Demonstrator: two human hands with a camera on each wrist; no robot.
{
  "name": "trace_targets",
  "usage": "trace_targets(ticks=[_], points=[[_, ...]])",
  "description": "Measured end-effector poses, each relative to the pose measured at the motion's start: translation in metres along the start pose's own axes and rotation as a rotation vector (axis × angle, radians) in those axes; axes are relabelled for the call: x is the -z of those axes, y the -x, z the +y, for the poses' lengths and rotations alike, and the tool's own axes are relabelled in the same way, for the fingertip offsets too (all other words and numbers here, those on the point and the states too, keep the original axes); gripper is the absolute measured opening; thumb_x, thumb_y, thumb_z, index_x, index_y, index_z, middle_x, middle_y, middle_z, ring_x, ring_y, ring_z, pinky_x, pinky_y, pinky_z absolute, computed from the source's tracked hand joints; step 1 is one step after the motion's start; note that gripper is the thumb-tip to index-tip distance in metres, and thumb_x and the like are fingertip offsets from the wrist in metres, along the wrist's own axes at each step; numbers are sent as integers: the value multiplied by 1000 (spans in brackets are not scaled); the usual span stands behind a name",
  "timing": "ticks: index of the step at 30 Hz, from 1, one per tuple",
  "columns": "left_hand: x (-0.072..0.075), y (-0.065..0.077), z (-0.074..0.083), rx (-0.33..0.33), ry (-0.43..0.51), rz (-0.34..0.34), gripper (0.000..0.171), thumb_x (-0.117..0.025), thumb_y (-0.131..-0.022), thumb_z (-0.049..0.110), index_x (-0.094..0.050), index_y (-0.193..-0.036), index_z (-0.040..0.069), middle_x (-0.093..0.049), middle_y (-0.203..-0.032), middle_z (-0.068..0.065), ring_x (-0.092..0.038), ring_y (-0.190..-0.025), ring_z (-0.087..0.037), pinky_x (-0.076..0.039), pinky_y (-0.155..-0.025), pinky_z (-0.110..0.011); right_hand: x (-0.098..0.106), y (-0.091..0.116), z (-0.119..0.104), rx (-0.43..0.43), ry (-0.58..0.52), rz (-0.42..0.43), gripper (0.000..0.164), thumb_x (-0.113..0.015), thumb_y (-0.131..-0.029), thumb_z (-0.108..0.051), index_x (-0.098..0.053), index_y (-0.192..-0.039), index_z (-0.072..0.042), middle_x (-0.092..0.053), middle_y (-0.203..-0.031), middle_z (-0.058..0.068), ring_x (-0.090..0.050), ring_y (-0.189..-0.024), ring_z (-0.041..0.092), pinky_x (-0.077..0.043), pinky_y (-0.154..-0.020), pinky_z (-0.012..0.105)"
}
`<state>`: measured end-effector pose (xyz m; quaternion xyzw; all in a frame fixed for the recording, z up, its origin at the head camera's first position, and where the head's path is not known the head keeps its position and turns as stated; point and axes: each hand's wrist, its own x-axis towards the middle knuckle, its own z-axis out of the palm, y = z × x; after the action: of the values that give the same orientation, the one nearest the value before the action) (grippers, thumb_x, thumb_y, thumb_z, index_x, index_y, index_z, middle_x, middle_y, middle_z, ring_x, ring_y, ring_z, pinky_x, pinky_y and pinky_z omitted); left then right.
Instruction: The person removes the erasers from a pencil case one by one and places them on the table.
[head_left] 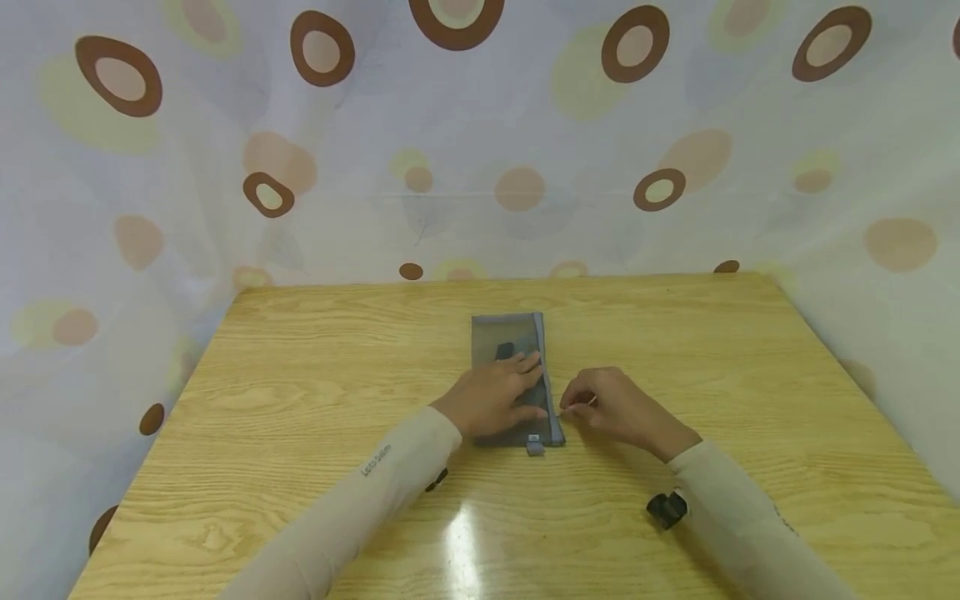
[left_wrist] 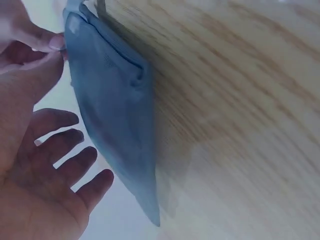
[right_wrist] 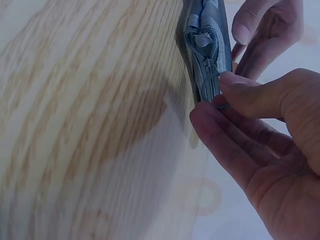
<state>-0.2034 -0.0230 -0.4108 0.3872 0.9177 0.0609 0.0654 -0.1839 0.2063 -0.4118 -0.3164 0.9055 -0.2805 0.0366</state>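
Observation:
A grey mesh zipper pouch (head_left: 491,331) lies flat on the wooden table, its zipped edge along the right side. Through the mesh shows a small dark object (head_left: 504,350). My left hand (head_left: 491,398) rests on the pouch with fingers spread and fairly straight. Beside the zipped edge, thumb and forefinger of my right hand (head_left: 617,407) pinch the zipper pull (right_wrist: 210,72), a thin cord seen in the right wrist view. The pinched end is hidden between the fingertips. A small fabric tab (head_left: 535,448) sticks out at the pouch's near end.
The wooden table (head_left: 322,358) stretches out on all sides of the pouch. A white sheet with brown and yellow ring patterns (head_left: 465,225) hangs behind the table and at both sides. Dark wrist straps (head_left: 666,508) show at my sleeves.

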Motion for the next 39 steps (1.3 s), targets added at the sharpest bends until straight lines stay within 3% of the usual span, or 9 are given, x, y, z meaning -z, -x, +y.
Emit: trace_targets(ticks=[7,14,21,39], points=[[-4,0,-5,23,66,-25,74,-53,-101,54,-35,-158,11,-25,-165,-6,-30,-149,-23,-40,-114,-39,1,2,-1,6,3,16,12,-73,-88,8,-77,-91,-2,-75,-92,6,-70,-83,18,-60,-73,29],[-8,-1,-6,20,105,3,74,-56,-99,54,-37,-157,12,-27,-164,-6,-31,-148,-22,-39,-114,-38,-6,2,-3,-4,35,107,11,-77,-83,8,-78,-84,-3,-75,-85,7,-71,-79,20,-60,-70,34],[-8,0,-5,28,108,-3,74,-56,-99,53,-37,-157,12,-26,-164,-6,-30,-149,-24,-37,-115,-40,-11,1,-7,-71,69,161,13,-79,-81,8,-78,-79,-5,-73,-79,2,-69,-73,16,-59,-66,33],[-12,-2,-3,33,115,-13,75,-57,-98,53,-35,-158,13,-24,-165,-6,-27,-150,-23,-35,-116,-40,-18,0,-12,-145,112,228,11,-79,-79,9,-78,-78,-2,-74,-81,7,-70,-73,19,-59,-65,35]])
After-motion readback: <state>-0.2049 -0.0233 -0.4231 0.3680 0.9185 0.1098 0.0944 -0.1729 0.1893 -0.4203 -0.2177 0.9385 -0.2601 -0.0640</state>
